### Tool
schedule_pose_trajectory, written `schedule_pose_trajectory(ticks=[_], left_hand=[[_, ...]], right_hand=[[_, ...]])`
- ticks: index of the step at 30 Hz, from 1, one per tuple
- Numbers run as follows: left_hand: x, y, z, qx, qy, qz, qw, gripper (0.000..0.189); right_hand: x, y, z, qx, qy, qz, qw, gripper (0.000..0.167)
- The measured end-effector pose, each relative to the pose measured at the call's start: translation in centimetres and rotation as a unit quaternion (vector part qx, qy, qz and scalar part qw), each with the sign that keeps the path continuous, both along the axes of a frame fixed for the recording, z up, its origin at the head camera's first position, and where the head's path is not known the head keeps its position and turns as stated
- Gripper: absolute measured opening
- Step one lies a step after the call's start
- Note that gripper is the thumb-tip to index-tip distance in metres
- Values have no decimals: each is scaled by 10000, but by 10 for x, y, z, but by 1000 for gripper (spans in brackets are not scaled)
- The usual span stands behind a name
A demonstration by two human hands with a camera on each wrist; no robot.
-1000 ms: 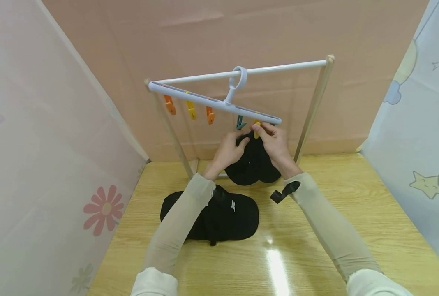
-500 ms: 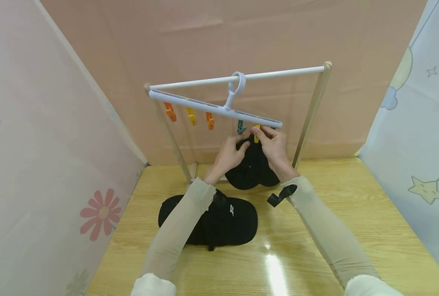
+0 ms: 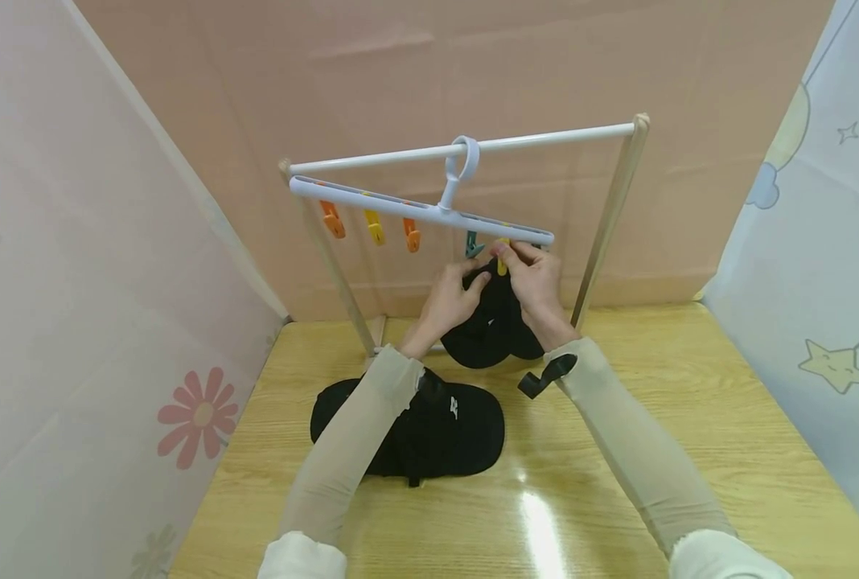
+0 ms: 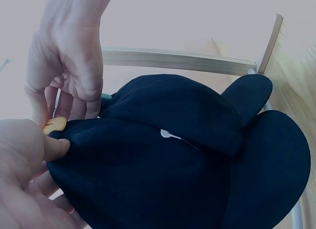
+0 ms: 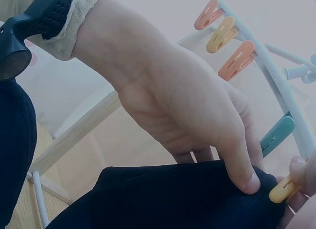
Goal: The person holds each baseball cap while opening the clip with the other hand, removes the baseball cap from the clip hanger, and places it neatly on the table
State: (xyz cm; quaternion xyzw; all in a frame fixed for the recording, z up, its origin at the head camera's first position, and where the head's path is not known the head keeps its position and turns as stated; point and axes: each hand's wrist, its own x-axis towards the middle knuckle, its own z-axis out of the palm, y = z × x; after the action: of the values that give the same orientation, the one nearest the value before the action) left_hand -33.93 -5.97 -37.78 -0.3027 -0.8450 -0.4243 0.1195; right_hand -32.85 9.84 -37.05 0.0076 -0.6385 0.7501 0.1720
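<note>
A black baseball cap hangs below the right end of a pale blue clip hanger. My left hand pinches the cap's top edge, thumb on the near side; its thumb shows on the fabric in the left wrist view. My right hand pinches a yellow clothespin between thumb and fingers, right at that same edge. In the right wrist view the yellow clothespin overlaps the cap's corner. Just left of it hangs a teal clothespin, close above my left fingers.
A second black cap with a white mark lies on the wooden table, partly behind my left forearm. The hanger hooks over the white bar of a wooden-legged rack. Orange and yellow clothespins hang at its left end.
The head view has shifted slightly. Both hands keep their holds on the cap and the yellow clothespin, with hardly any movement.
</note>
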Motion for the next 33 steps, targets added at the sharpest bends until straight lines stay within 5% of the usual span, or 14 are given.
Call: schedule_pose_trajectory(ticks=[33], left_hand=[[4, -24, -2, -60, -245, 136, 9996, 27]], right_hand=[[3, 4, 1, 79, 107, 89, 9999, 41]])
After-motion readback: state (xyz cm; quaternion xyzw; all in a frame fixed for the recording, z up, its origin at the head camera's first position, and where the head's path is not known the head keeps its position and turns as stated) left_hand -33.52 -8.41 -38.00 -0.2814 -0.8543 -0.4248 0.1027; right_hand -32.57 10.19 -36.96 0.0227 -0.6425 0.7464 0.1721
